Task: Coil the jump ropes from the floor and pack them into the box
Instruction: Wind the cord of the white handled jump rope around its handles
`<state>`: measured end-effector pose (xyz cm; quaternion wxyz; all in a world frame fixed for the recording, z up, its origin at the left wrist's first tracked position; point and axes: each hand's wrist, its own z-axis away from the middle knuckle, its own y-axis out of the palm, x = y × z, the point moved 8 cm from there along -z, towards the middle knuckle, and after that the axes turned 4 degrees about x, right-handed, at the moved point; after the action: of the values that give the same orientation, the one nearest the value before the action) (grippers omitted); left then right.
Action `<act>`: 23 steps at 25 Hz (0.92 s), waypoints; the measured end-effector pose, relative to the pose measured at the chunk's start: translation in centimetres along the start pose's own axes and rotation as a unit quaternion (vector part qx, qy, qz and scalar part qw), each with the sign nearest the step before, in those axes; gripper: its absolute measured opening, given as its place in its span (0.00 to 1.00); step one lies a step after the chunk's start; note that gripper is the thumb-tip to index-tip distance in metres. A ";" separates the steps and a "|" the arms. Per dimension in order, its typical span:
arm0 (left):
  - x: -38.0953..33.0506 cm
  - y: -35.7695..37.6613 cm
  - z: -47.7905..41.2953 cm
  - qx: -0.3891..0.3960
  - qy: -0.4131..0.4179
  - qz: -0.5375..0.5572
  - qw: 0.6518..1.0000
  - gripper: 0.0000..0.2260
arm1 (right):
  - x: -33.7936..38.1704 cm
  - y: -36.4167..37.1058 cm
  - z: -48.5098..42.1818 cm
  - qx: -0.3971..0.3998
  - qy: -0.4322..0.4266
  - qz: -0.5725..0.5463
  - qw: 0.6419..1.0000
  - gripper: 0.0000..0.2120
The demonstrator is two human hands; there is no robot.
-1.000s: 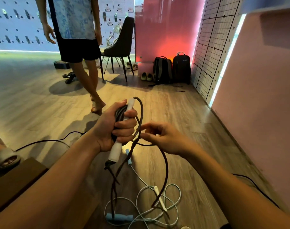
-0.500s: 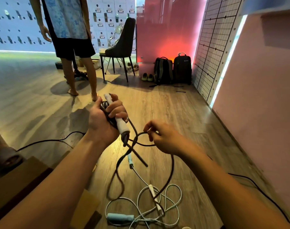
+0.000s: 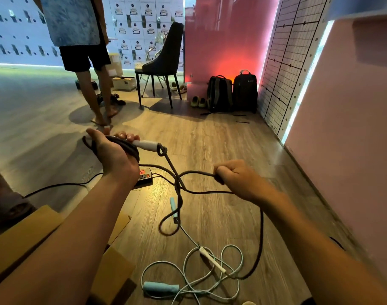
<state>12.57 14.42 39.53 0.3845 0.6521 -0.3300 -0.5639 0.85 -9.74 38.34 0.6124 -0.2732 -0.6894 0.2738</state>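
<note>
Head view, only view. Left hand (image 3: pixel 117 157), centre left of frame, closed around several turns of dark jump rope (image 3: pixel 177 186) plus its white handle (image 3: pixel 145 145), handle tip poking right past the fingers. Right hand (image 3: pixel 234 176), centre right, fisted on the running length of the same rope, drawn out well apart from the left hand. Between the hands: slack crossing itself below the handle, one loose loop drooping toward the floor (image 3: pixel 221 150). From the right fist the rest trails down the right side to the lower centre, ending at the second white handle (image 3: pixel 212 259), apparently still on the floor. Judged about half coiled: some turns banked, a long tail left to gather. Light blue jump rope (image 3: pixel 188 274) in a loose tangle at lower centre, one blue handle (image 3: pixel 160 287) at the bottom, another (image 3: pixel 173 206) higher up near the dark loop; untouched, not coiled. Dark tail lying across the blue tangle, snag likely on pull. Cardboard box (image 3: pixel 31 230) at lower left, flaps open, mostly hidden behind the left forearm; contents not visible, nothing seen packed. Remaining, by judgement: finish dark coil, coil blue rope, both into box. Power strip (image 3: pixel 145 177) just under left wrist.
</note>
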 end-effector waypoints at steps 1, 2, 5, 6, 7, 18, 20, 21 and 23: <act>-0.4 0.2 0.2 0.005 0.037 -0.062 0.997 0.16 | -0.1 -0.4 0.1 -0.009 -0.005 -0.025 1.000 0.17; -0.8 0.5 0.4 0.010 0.072 -0.114 0.991 0.15 | -0.1 -0.6 0.2 -0.013 -0.013 -0.046 0.999 0.18; -2.6 0.3 0.8 -0.020 0.149 -0.181 0.972 0.14 | 0.8 -1.0 0.8 -0.006 -0.052 -0.043 0.998 0.24; -3.2 -0.1 0.6 -0.028 0.174 -0.208 0.962 0.15 | 1.1 -1.3 1.2 -0.007 -0.064 -0.047 0.997 0.25; -3.7 -0.7 0.1 -0.031 0.194 -0.260 0.945 0.17 | 1.4 -1.9 1.5 -0.014 -0.073 -0.065 0.995 0.25; 10.2 -0.1 6.6 0.411 -0.285 -0.627 0.597 0.26 | -3.7 -7.2 3.3 -0.317 0.042 -0.281 0.905 0.24; 10.9 0.7 8.8 0.454 -0.333 -0.603 0.565 0.24 | -4.4 -7.1 3.4 -0.320 0.072 -0.276 0.903 0.24; 11.0 1.1 9.4 0.471 -0.345 -0.588 0.560 0.22 | -4.6 -7.0 3.4 -0.310 0.080 -0.249 0.914 0.24; 10.9 1.8 9.8 0.481 -0.348 -0.559 0.579 0.18 | -4.6 -6.8 3.4 -0.276 0.084 -0.170 0.942 0.21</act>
<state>4.45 2.89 35.16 -0.5214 0.5505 -0.2311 -0.6096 -2.35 -17.89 39.61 0.6061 -0.3324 -0.7202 -0.0588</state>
